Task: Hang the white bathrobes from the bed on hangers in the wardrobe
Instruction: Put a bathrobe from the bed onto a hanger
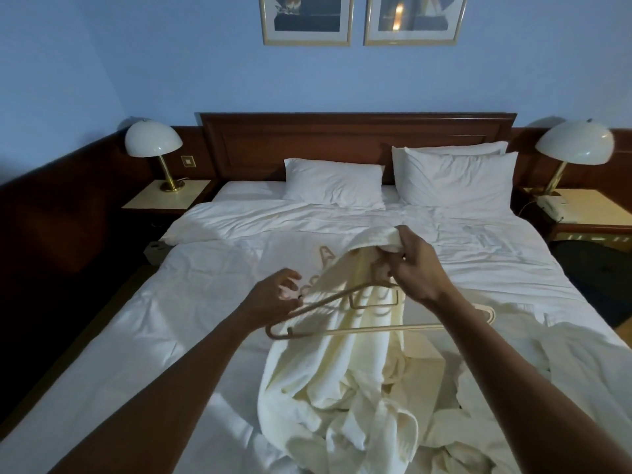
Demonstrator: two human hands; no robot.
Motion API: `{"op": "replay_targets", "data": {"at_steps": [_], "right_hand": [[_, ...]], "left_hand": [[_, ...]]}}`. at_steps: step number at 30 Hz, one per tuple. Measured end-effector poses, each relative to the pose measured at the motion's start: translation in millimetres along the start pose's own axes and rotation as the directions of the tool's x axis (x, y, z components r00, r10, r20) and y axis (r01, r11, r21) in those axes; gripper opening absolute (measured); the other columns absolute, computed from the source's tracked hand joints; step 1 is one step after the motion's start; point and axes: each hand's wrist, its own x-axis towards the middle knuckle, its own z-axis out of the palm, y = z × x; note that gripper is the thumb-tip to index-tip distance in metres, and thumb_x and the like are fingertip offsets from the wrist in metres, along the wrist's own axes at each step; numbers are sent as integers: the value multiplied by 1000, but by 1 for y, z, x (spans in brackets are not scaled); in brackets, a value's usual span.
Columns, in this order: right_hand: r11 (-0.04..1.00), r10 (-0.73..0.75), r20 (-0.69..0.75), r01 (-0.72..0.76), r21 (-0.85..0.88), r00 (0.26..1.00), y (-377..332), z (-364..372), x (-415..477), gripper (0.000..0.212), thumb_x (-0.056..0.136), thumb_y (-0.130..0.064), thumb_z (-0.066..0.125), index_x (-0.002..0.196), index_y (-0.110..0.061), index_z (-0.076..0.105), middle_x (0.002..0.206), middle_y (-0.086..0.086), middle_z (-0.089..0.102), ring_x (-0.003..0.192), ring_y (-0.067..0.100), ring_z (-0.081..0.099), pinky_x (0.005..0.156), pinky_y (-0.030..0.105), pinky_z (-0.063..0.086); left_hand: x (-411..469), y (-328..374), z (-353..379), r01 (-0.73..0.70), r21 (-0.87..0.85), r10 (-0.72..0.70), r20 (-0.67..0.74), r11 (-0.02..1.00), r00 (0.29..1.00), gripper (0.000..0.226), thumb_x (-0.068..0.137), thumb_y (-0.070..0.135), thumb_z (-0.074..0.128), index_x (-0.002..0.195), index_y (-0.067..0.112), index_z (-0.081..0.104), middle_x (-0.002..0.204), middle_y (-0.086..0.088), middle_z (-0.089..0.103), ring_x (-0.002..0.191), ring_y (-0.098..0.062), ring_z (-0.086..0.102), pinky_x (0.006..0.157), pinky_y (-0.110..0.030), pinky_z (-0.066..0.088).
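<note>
Right hand (415, 265): my fingers gripped the collar of the bathrobe (328, 371), raised over the bed (171, 336).
Left hand (278, 295): fingers curled at the left arm of the hanger (359, 329); whether they held it I could not tell.
Bathrobe: hung from my right hand across the hanger, its bulk heaped on the bed.

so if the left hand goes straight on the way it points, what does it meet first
Probably the robe draped over the hanger, just past the left hand; depth is unclear, so maybe the hanger's arm first.
</note>
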Motion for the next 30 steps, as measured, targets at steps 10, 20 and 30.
{"op": "replay_targets", "data": {"at_steps": [10,20,30], "right_hand": [[994,18,38,-22,103,999,-10,-2,3,4,93,-13,57,90,-16,56,79,5,69,73,22,70,67,46,56],[951,62,-210,-122,-286,976,4,-17,10,18,88,-2,48,103,-9,39,67,7,53,60,36,49,60,38,32],[993,114,-46,-114,-3,992,-28,6,10,15,95,-23,48,105,-13,51,83,6,69,71,24,70,59,49,60]], "left_hand": [[1,7,36,-91,-64,108,371,994,922,6,90,46,68,93,45,73,90,22,70,87,-4,65,82,-32,49],[-9,54,-30,-144,240,238,-432,960,870,23,95,29,70,86,19,52,69,4,58,64,-18,60,58,-32,45],[-13,100,3,-130,120,126,42,984,991,81,79,70,72,142,30,41,133,12,55,119,-9,56,98,-34,52]]}}
